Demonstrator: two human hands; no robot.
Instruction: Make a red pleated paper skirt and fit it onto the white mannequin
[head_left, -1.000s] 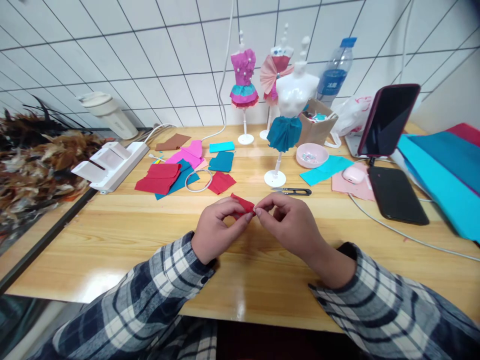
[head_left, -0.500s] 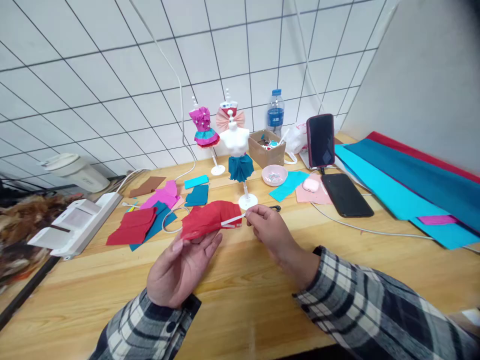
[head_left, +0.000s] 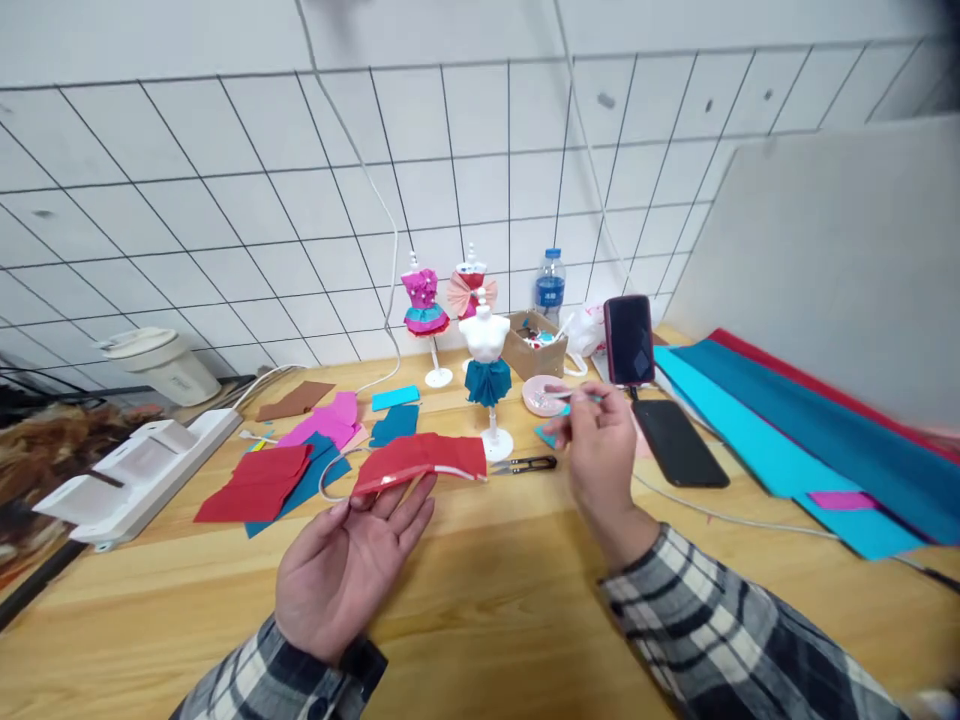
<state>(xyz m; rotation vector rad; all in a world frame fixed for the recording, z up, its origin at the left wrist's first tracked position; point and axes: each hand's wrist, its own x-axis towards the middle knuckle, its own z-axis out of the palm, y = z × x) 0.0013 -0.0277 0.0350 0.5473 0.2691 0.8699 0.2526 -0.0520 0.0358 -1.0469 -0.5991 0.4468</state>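
My left hand (head_left: 345, 570) lies palm up over the wooden table (head_left: 480, 600), fingers stretched out, with a folded red paper piece (head_left: 424, 458) resting across its fingertips. A thin white strip runs along the paper's lower edge. My right hand (head_left: 600, 450) is lifted off to the right, near the pink bowl (head_left: 541, 396), with finger and thumb pinched on a thin pale strip. Black thread snips (head_left: 525, 464) lie between the hands. Just behind stands a white mannequin with a teal skirt (head_left: 486, 362).
Red, teal and pink paper pieces (head_left: 259, 482) and a white power strip (head_left: 135, 470) lie at left. Two dressed mannequins (head_left: 424, 310), a cardboard box (head_left: 534, 352) and a bottle (head_left: 550, 285) stand at the back. A propped phone (head_left: 628, 340), a flat phone (head_left: 679, 442) and large teal sheets (head_left: 787, 425) lie at right.
The hands have parted: the left opened palm up under the unfolded red paper, and the right pulled a white strip off it and moved right toward the pink bowl. The camera tilted upward.
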